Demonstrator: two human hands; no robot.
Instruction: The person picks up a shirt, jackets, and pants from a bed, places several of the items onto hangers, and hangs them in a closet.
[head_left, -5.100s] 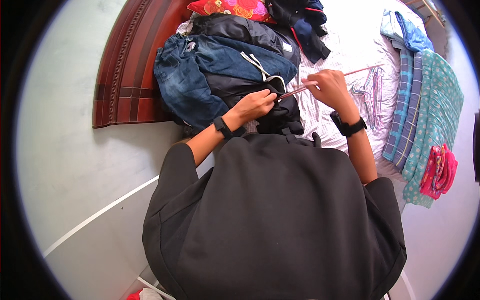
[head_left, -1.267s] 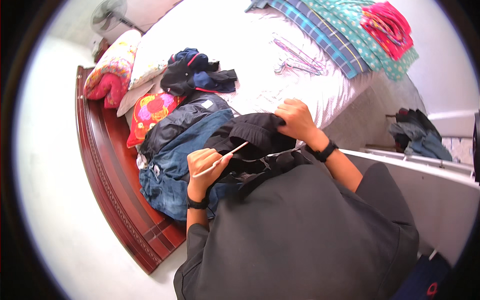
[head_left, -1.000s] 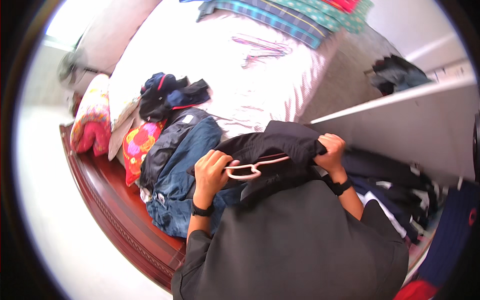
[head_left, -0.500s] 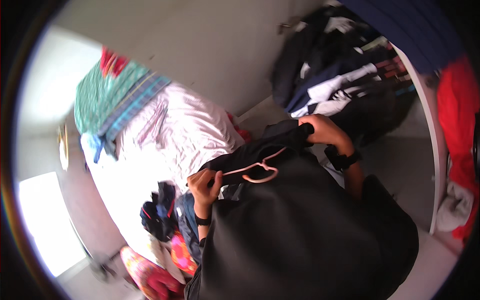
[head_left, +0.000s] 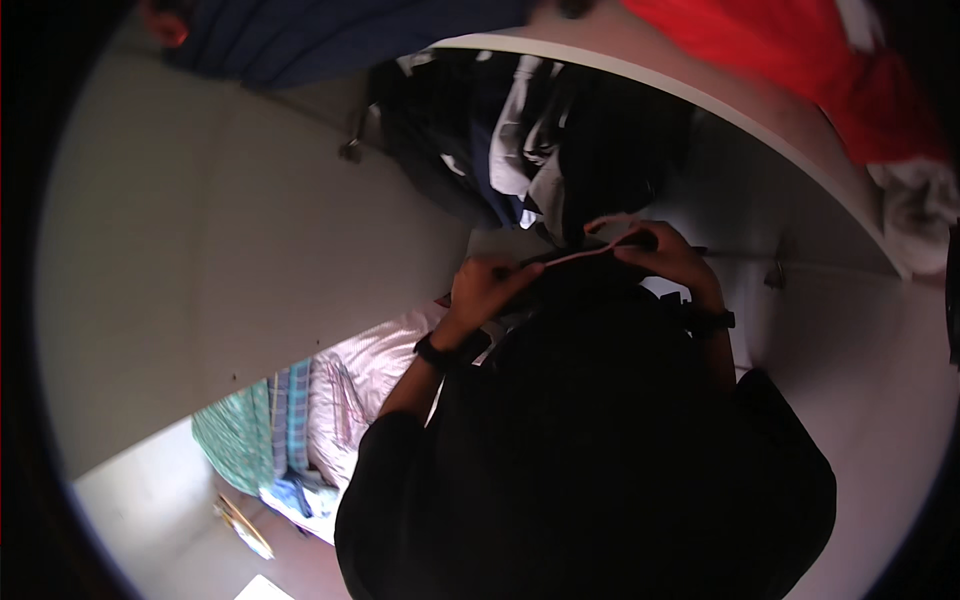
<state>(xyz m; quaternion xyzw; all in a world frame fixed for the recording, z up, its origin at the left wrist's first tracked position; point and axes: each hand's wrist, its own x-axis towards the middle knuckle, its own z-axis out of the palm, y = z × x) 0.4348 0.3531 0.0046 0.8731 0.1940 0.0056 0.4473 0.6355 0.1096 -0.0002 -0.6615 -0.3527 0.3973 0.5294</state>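
Now, left hand [head_left: 490,288]: fingers closed around one end of the pink hanger [head_left: 580,255].
Right hand [head_left: 660,255]: closed on the hanger's other end, by the hook.
Hanger: held level between both hands at chest height, in front of the open wardrobe [head_left: 700,110].
Dark garment [head_left: 600,290]: draped on the hanger, hard to tell apart from the person's dark top.
Wardrobe: dark and white clothes [head_left: 520,140] hang inside.
Bed [head_left: 350,380]: lower left, with green and blue cloth [head_left: 240,430].

Black short-sleeved shirt [head_left: 620,450] — dark wristbands [head_left: 436,352]
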